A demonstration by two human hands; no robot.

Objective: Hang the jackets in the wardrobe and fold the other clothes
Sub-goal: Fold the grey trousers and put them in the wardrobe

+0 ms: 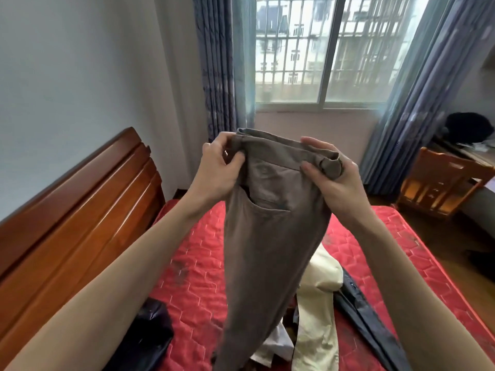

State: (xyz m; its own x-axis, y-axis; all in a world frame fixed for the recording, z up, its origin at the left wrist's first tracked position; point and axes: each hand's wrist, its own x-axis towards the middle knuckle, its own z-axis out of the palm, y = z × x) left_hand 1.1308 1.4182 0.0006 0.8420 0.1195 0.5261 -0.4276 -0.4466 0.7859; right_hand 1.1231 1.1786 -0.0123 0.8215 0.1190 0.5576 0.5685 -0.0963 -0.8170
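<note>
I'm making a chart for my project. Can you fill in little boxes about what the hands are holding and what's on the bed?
held item: brown trousers, hanging down over the bed
left hand: grips one end of the waistband
right hand: grips the other end of the waistband
bed cover: red quilt
on the bed: cream trousers, dark garment, dark grey garment
behind: window, blue curtains
</note>
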